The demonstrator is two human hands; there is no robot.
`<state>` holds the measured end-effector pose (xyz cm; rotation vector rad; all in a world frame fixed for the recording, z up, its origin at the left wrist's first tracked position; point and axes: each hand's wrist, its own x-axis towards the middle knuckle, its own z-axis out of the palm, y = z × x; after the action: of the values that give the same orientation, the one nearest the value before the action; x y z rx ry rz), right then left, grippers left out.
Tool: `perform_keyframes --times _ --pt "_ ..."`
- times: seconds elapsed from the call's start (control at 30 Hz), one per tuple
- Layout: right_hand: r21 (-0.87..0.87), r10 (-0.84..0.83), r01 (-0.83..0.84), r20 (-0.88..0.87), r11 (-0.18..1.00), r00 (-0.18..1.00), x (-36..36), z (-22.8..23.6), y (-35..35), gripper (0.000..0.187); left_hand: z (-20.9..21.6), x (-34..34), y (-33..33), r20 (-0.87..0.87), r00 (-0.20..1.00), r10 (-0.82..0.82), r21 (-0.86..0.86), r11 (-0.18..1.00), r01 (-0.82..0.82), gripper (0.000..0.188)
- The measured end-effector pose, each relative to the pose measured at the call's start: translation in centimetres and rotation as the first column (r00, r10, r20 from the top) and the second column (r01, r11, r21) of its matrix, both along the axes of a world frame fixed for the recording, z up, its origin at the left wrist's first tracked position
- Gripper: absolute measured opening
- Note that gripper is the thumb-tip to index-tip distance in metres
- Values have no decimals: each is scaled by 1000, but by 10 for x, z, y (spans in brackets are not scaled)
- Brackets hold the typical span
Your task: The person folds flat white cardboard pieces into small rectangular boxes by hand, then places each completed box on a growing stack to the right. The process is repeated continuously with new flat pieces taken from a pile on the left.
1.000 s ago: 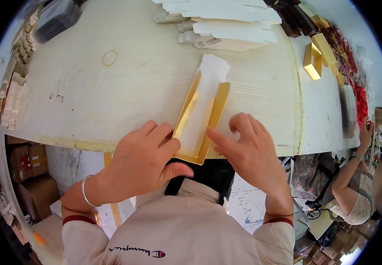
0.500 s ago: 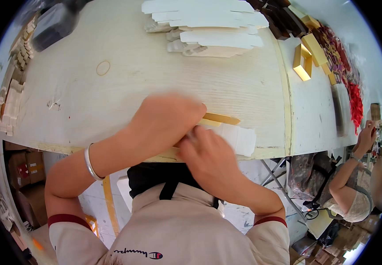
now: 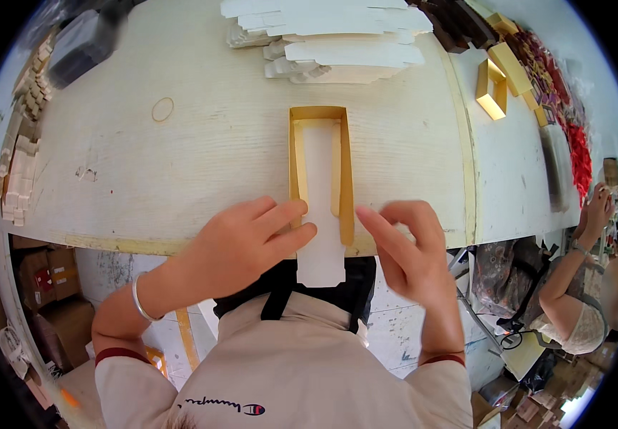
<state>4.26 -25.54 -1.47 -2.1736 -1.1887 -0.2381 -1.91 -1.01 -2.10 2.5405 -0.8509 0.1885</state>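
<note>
A partly folded carton [image 3: 345,171], gold on its walls and white on its base, lies lengthwise in front of me. Its far end and two long sides stand up, while a white flap reaches past the table's front edge. My left hand [image 3: 252,239] has thumb and index finger around the near end of the left gold wall. Beside the right wall is my right hand [image 3: 409,247], its fingers spread and the index fingertip close to the gold wall; whether it touches is unclear.
Stacked flat white cartons [image 3: 352,53] lie at the far middle. A rubber band [image 3: 162,109] rests on the left of the table. Gold boxes [image 3: 492,89] and red cords [image 3: 579,161] sit at the far right. Another person [image 3: 573,300] works at the right.
The carton has turned from lying crosswise under my hands to pointing away from me. My hands have moved apart to either side of it, and the right has come off it.
</note>
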Motion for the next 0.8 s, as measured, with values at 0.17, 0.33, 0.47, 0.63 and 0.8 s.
perform_keyframes --times 0.17,0.33,0.47,0.63,0.8 --pt "-174 211 -211 -19 962 977 23 -12 2 46 2 23 7 18 991 -130 36 991 129 29" --pt "-105 306 -311 -56 945 950 41 -16 14 23 -7 38 18 -38 987 -153 -120 982 148 29" --pt "-51 225 -231 -105 972 969 36 -20 27 20 -18 30 12 -113 994 -8 -282 959 -24 24" --pt "-56 181 -187 -93 981 979 28 -22 35 20 -14 23 -10 -233 963 134 -369 904 -215 16" --pt "-57 133 -140 -113 989 985 22 -21 37 20 -15 23 -17 -205 969 139 -355 912 -206 15"
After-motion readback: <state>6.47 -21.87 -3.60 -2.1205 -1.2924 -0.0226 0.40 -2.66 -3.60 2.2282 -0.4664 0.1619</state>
